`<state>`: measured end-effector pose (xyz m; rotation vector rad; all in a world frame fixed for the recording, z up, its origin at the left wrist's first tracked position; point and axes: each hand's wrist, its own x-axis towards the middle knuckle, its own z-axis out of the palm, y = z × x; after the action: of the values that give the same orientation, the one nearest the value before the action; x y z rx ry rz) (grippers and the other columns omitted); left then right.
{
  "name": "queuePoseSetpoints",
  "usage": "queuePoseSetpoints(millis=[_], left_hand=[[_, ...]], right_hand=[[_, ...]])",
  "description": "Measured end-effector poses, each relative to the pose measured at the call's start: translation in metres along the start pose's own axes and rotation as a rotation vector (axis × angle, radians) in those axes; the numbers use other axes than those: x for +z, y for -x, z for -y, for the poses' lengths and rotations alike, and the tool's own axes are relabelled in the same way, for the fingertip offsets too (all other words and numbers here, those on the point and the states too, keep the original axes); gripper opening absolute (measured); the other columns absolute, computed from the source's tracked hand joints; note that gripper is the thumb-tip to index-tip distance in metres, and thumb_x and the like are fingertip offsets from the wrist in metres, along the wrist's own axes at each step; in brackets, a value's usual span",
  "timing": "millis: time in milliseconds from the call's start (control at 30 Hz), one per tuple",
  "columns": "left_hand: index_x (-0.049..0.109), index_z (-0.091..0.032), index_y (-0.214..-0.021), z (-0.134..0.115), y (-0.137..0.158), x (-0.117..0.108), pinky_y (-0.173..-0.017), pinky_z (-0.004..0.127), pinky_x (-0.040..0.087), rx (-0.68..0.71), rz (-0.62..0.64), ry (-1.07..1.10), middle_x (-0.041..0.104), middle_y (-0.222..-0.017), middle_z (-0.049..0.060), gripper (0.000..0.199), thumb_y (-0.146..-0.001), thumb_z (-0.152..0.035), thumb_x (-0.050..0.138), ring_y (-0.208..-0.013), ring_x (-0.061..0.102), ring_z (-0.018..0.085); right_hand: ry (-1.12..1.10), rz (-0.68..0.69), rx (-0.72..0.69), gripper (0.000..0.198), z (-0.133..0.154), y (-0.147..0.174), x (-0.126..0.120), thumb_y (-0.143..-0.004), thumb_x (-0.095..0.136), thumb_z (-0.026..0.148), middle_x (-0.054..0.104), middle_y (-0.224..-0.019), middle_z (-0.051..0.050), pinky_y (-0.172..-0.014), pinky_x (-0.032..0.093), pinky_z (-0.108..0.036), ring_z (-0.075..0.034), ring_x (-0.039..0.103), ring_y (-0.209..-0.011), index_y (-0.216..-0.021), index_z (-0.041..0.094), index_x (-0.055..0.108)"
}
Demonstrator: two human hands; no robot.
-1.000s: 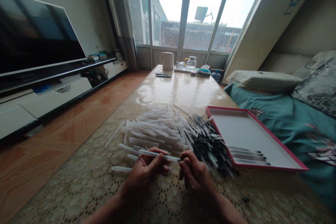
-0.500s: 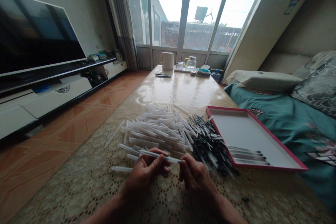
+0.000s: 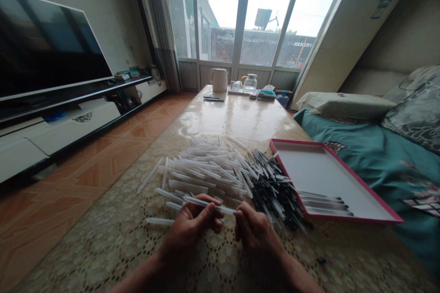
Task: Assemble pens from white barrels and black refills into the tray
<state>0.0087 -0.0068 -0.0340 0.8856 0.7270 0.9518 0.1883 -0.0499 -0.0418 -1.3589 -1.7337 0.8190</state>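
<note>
My left hand [image 3: 195, 223] is closed around a whitish, translucent pen barrel [image 3: 195, 201], thumb on top and fingers beneath. The barrel points right, toward my right hand [image 3: 253, 226], whose thumb and forefinger pinch its right end. Those fingers hide what sits at that tip. Just beyond my hands lies a heap of loose white pen barrels [image 3: 206, 165]. To its right, a pile of thin refills with black parts [image 3: 275, 192] spreads up against a shallow box. Several pens with dark ends [image 3: 325, 201] lie side by side in the near part of the box.
The pink-rimmed box [image 3: 364, 183] stands at the table's right side, beside a bed with a teal cover [image 3: 343, 132]. A small black piece [image 3: 321, 260] lies at the near right. At the far end are a kettle [image 3: 219, 80] and a glass jug [image 3: 250, 82].
Almost nothing differs. Both hands keep the same hold on the pen barrel, with only a very slight shift of the right hand.
</note>
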Motion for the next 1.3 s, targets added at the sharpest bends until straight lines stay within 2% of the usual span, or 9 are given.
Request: queuePoseSetpoints(millis=[200,300,533,667,733,800,900,1067,1300], left_hand=[[0.069,-0.014,-0.087,0.002,0.0,-0.003,-0.054,0.023,0.05,0.011,0.048,-0.026,0.071,-0.068,0.005,0.026,-0.076,-0.037,0.075,-0.057,0.064,0.013],[0.069,-0.015,-0.087,0.0,0.0,-0.002,-0.054,0.024,0.051,0.016,0.037,-0.04,0.072,-0.069,0.005,0.026,-0.076,-0.038,0.074,-0.057,0.065,0.014],[0.068,-0.014,-0.087,0.0,0.008,0.006,-0.052,0.023,0.048,0.029,0.127,-0.228,0.068,-0.061,0.004,0.026,-0.077,-0.037,0.073,-0.052,0.063,0.014],[0.062,-0.016,-0.106,0.001,0.008,0.002,-0.044,0.021,0.043,0.073,0.089,-0.29,0.063,-0.063,0.0,0.037,-0.079,-0.04,0.069,-0.044,0.055,0.011],[0.061,-0.018,-0.112,-0.006,0.007,-0.003,-0.046,0.022,0.043,0.193,-0.031,-0.414,0.061,-0.064,-0.001,0.036,-0.082,-0.037,0.066,-0.047,0.054,0.011],[0.066,-0.02,-0.105,-0.015,0.006,-0.009,-0.057,0.025,0.047,0.366,-0.169,-0.653,0.064,-0.071,0.002,0.025,-0.083,-0.03,0.065,-0.06,0.06,0.015],[0.071,-0.021,-0.091,-0.026,0.003,-0.015,-0.077,0.032,0.048,0.563,-0.185,-1.017,0.067,-0.087,0.007,0.014,-0.084,-0.019,0.06,-0.084,0.062,0.022],[0.071,-0.022,-0.094,-0.024,-0.001,-0.02,-0.081,0.038,0.047,0.583,-0.073,-1.406,0.065,-0.093,0.008,0.024,-0.08,-0.01,0.057,-0.092,0.056,0.026],[0.067,-0.02,-0.097,-0.02,-0.005,-0.023,-0.082,0.038,0.049,0.608,-0.072,-1.464,0.064,-0.097,0.008,0.029,-0.081,-0.003,0.05,-0.094,0.055,0.025]], right_hand=[[-0.241,0.031,0.114,0.049,0.003,0.001,0.001,-0.096,0.029,0.058,0.054,-0.046,0.002,-0.042,0.036,-0.019,-0.01,0.05,-0.038,-0.065,0.022,0.041],[-0.274,0.022,0.145,0.05,0.002,0.0,0.0,-0.095,0.031,0.058,0.054,-0.048,0.002,-0.041,0.035,-0.019,-0.01,0.049,-0.04,-0.066,0.02,0.045],[-0.022,0.113,-0.074,0.034,0.004,0.0,-0.007,-0.094,0.042,0.047,0.06,-0.069,-0.001,-0.055,0.04,-0.021,-0.012,0.056,-0.059,-0.084,0.018,0.058],[-0.003,0.079,-0.095,0.033,0.001,0.001,-0.006,-0.095,0.043,0.043,0.057,-0.064,0.0,-0.054,0.04,-0.021,-0.012,0.054,-0.057,-0.083,0.018,0.06],[-0.048,-0.015,-0.046,0.035,-0.003,0.001,-0.005,-0.095,0.041,0.046,0.054,-0.06,0.001,-0.05,0.04,-0.021,-0.011,0.051,-0.052,-0.082,0.018,0.059],[-0.085,-0.107,0.019,0.037,-0.007,0.001,-0.005,-0.095,0.041,0.048,0.053,-0.059,0.002,-0.045,0.04,-0.02,-0.01,0.05,-0.047,-0.083,0.018,0.058],[-0.103,-0.162,0.067,0.037,-0.01,0.0,-0.006,-0.095,0.041,0.051,0.054,-0.059,0.001,-0.041,0.04,-0.019,-0.01,0.05,-0.044,-0.085,0.018,0.056],[-0.093,-0.155,0.064,0.036,-0.012,0.0,-0.007,-0.095,0.042,0.049,0.055,-0.059,0.001,-0.04,0.039,-0.019,-0.01,0.051,-0.044,-0.086,0.018,0.057],[-0.086,-0.141,0.074,0.036,-0.009,-0.001,-0.008,-0.094,0.042,0.049,0.055,-0.06,0.001,-0.041,0.039,-0.02,-0.011,0.051,-0.043,-0.086,0.018,0.058]])
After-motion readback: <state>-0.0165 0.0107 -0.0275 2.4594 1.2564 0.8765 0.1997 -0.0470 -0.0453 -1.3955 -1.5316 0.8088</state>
